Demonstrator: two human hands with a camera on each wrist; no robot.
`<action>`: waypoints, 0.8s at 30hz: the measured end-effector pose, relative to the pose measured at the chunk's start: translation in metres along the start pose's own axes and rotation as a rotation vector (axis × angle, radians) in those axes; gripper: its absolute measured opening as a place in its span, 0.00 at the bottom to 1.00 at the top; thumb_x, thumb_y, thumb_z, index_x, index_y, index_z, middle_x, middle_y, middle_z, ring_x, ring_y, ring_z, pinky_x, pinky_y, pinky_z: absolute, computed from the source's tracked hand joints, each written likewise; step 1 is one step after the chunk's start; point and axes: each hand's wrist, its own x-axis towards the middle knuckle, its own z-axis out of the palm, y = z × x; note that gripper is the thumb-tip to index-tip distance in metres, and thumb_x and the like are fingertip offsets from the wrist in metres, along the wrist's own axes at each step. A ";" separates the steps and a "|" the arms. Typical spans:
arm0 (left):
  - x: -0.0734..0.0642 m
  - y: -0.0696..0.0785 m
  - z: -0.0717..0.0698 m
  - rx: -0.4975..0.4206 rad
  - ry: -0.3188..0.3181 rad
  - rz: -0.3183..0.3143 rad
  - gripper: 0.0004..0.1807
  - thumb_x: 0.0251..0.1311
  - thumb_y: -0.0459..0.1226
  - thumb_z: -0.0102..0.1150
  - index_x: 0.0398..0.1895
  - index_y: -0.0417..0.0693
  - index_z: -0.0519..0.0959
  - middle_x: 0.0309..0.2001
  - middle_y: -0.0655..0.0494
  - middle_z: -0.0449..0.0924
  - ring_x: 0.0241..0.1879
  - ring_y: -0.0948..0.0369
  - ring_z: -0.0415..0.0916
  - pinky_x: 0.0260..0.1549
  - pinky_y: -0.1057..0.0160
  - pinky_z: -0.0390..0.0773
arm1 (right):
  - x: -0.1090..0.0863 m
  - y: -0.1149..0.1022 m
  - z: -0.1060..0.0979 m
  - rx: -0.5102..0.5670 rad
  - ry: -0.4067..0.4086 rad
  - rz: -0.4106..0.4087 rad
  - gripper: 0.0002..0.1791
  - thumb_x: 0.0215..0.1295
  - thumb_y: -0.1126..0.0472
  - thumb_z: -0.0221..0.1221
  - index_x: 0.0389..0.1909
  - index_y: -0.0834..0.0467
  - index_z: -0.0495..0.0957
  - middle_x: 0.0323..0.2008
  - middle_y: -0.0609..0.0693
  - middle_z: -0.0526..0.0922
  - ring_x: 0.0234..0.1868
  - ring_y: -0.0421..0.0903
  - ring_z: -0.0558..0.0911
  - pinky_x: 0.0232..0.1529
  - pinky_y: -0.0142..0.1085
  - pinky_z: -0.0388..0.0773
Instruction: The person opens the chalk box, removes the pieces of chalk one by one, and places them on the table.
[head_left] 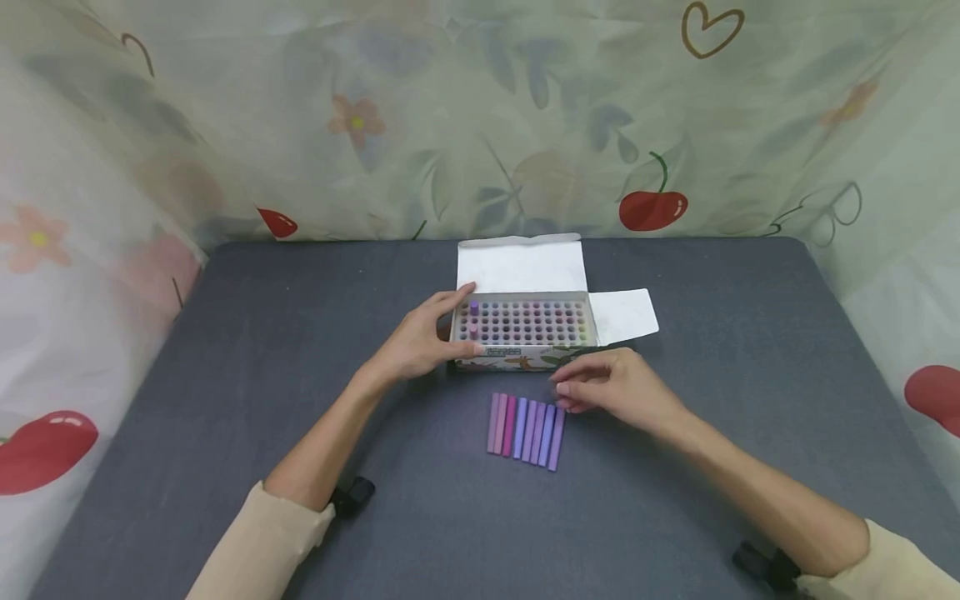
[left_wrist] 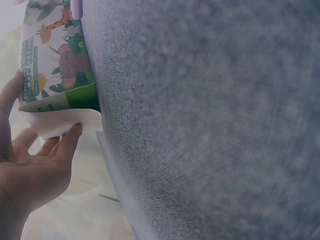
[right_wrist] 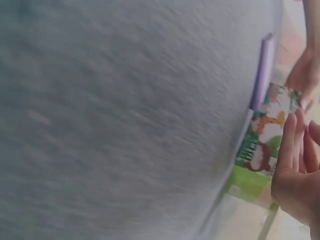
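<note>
A printed cardboard box (head_left: 525, 360) with animal pictures stands with its lid folded back, and a grid of small holes shows inside. Two sticks, a purple chalk stick (head_left: 474, 308) and a pink chalk stick (head_left: 473, 332), poke up at the grid's left end. My left hand (head_left: 412, 340) grips that end, thumb at the front and index finger toward the back; its other fingertips touch a white end flap (left_wrist: 65, 120) in the left wrist view. Several pink and purple chalk sticks (head_left: 527, 429) lie in a row before the box. Beside the row's right end, my right hand (head_left: 618, 385) hovers, fingers loosely bent, with nothing visible in it.
The white lid (head_left: 521, 265) leans back behind the box, and a side flap (head_left: 622, 315) sticks out to the right. Dark grey cloth covers the table (head_left: 247, 375). A patterned curtain (head_left: 450, 125) hangs along the back and sides.
</note>
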 end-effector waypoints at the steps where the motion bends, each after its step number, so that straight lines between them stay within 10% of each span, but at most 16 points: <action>1: 0.000 0.000 0.000 0.000 0.000 0.001 0.49 0.57 0.41 0.73 0.79 0.60 0.55 0.71 0.48 0.60 0.60 0.52 0.71 0.59 0.48 0.74 | 0.001 -0.003 -0.001 -0.002 -0.008 -0.019 0.14 0.64 0.65 0.66 0.46 0.71 0.83 0.34 0.59 0.88 0.37 0.58 0.87 0.40 0.45 0.85; 24: 0.000 0.001 -0.001 -0.020 0.005 -0.007 0.50 0.55 0.41 0.75 0.78 0.61 0.57 0.70 0.50 0.62 0.57 0.53 0.74 0.54 0.52 0.78 | 0.051 -0.045 -0.003 -0.089 0.017 -0.214 0.14 0.63 0.62 0.68 0.48 0.63 0.85 0.39 0.55 0.87 0.37 0.48 0.85 0.40 0.44 0.84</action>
